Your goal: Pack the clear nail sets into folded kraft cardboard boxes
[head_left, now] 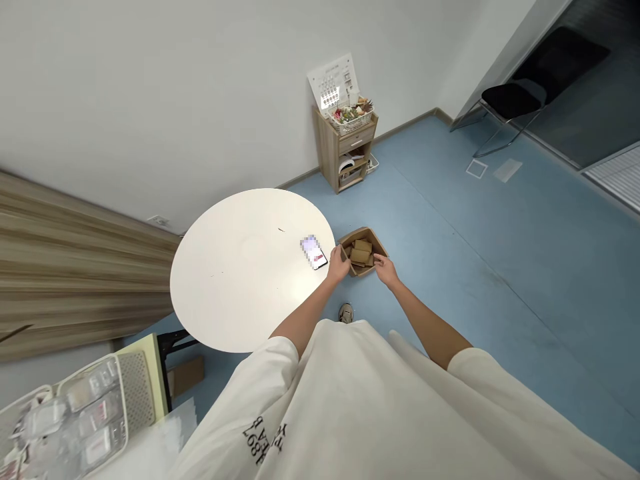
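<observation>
- Leftward, at 9 o'clock: round white table [240,267], a phone [314,253] lying at its 3 o'clock edge.
- Left hand [339,264]: fingers closed on the 8 o'clock rim of an open cardboard box [369,233].
- Inside the box: small cardboard pieces [361,252], piled.
- Right hand [385,270]: fingers curled at the box's 4 o'clock rim; cannot tell whether they grip.
- At 2 o'clock: black chair [513,101].
</observation>
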`<state>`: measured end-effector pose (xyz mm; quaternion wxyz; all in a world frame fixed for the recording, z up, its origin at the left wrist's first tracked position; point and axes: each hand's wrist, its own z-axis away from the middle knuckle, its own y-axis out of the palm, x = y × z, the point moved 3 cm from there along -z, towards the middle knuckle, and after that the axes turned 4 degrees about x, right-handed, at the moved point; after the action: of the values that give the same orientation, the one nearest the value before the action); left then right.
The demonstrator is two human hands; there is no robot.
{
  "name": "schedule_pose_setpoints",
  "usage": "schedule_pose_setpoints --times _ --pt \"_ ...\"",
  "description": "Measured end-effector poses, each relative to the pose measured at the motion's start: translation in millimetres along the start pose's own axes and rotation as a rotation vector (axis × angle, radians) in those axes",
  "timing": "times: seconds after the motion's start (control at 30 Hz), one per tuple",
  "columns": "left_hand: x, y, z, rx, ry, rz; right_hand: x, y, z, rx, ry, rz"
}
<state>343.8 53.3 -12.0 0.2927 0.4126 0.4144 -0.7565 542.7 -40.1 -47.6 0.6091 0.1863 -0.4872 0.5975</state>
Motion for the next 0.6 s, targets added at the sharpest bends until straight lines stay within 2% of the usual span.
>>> schedule_pose_setpoints --times 0.17,0.3,0.43,0.6 --pt "7 -11.6 10 -0.007 0.017 -0.003 1 16 -9 0.034 -0.041 -0.003" --pt "13 -29.6 26 -0.035 -0.016 0.013 5 37 -11 0.072 -0.051 -0.007" --pt "25 -58.0 48 -0.082 -0.059 0.038 20 69 -8 0.132 -0.072 0.019" --pt "51 -105.6 81 -0.158 -0.123 0.1 53 121 7 0.206 -0.142 0.046"
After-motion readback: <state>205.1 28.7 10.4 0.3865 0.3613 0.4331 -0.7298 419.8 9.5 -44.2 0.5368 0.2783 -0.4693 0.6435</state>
